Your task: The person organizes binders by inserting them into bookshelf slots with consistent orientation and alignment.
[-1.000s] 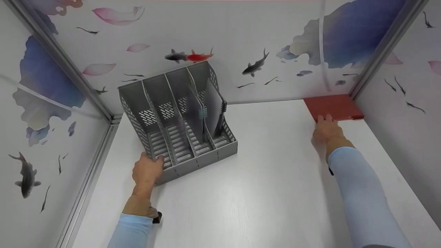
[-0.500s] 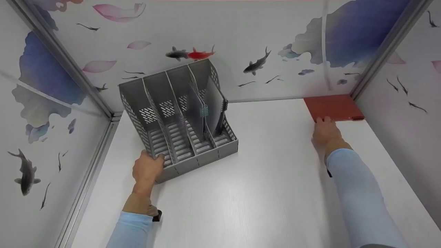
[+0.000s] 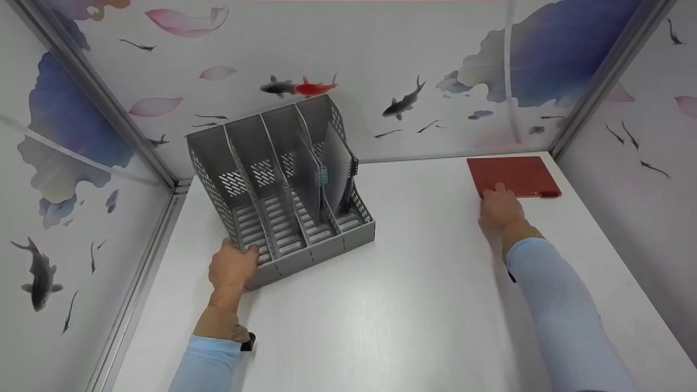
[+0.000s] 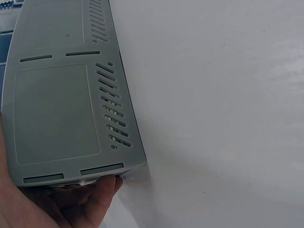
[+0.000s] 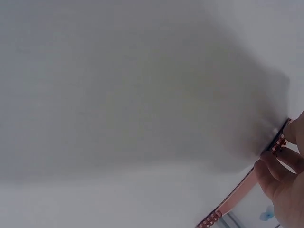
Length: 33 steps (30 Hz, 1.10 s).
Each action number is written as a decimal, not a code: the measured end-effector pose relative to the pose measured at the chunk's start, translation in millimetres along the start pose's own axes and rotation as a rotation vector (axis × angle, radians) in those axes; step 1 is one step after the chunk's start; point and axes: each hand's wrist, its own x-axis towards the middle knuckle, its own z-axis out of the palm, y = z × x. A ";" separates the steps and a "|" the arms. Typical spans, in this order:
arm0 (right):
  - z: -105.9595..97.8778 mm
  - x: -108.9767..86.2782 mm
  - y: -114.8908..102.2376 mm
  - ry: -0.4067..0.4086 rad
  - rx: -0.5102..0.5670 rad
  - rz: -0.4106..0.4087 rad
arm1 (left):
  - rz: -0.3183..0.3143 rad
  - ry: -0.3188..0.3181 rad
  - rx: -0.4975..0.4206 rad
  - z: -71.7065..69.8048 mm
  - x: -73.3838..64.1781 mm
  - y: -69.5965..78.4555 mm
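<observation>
A grey file rack (image 3: 294,265) with slatted compartments stands at the left of the table. My left hand (image 3: 233,267) grips its near left corner, thumb over the front edge. In the left wrist view the fingers curl at the end of the rack's perforated front wall (image 4: 57,114). At the far right, my right hand (image 3: 501,209) pinches the near left corner of a red notebook (image 3: 512,173). The right wrist view has that notebook (image 5: 240,192) almost edge-on, with ring binding at two spots and the thumb and fingers on its edge.
Two dark ring-bound notebooks, one (image 3: 306,179) left of the other (image 3: 336,166), stand in the rack's right-hand compartments. Printed white walls (image 3: 435,54) enclose the back and sides of the white table (image 3: 392,305).
My right hand has drawn the red notebook left and slightly nearer, away from the back right corner. The left hand and the rack look unmoved.
</observation>
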 end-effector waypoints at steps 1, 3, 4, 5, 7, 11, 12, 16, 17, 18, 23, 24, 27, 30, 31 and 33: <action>0.2 0.3 -1.7 0.004 0.001 0.001 | 0.005 0.004 -0.003 -0.2 -0.1 0.4; 0.2 0.7 -4.2 0.009 -0.002 -0.003 | 0.015 0.012 -0.010 -0.7 -0.5 1.3; -0.1 0.7 -5.8 0.012 -0.007 -0.007 | 0.018 0.016 -0.012 -0.9 -0.6 1.5; -0.2 0.8 -7.2 0.014 -0.013 -0.011 | 0.019 0.020 -0.013 -1.2 -0.6 1.8; 0.6 2.0 -9.9 0.022 -0.026 -0.015 | 0.014 0.025 -0.010 -1.7 -0.6 2.3; 1.1 5.4 -15.9 0.044 -0.047 -0.026 | 0.010 0.025 -0.005 -2.2 0.4 2.6; 1.1 5.8 -17.9 0.048 -0.056 -0.030 | 0.010 0.024 -0.005 -2.2 0.8 2.5; 2.2 6.1 -26.8 0.061 -0.073 -0.047 | 0.007 0.017 -0.010 -1.9 2.2 1.1; 2.9 5.5 -29.4 0.059 -0.073 -0.052 | 0.005 0.015 -0.009 -1.8 2.3 0.9; 4.0 4.8 -32.0 0.056 -0.069 -0.052 | 0.004 0.012 -0.009 -1.7 2.4 0.7; 10.3 -0.2 -48.5 0.034 -0.022 -0.057 | 0.008 0.001 -0.006 -1.3 2.3 0.2; 11.0 -0.6 -52.6 0.033 -0.014 -0.061 | 0.009 0.001 -0.007 -1.3 2.3 -0.1; 10.3 -2.0 -66.4 0.033 -0.018 -0.086 | 0.008 0.000 -0.010 -1.5 1.4 -1.2; 9.9 -3.1 -79.3 0.036 -0.044 -0.118 | 0.003 -0.008 -0.015 -1.2 0.4 -2.2; 9.8 -4.1 -83.5 0.035 -0.053 -0.127 | 0.002 -0.010 -0.015 -0.8 0.4 -2.4; 10.2 -5.0 -89.2 0.038 -0.067 -0.141 | -0.001 -0.013 -0.018 0.4 0.5 -2.4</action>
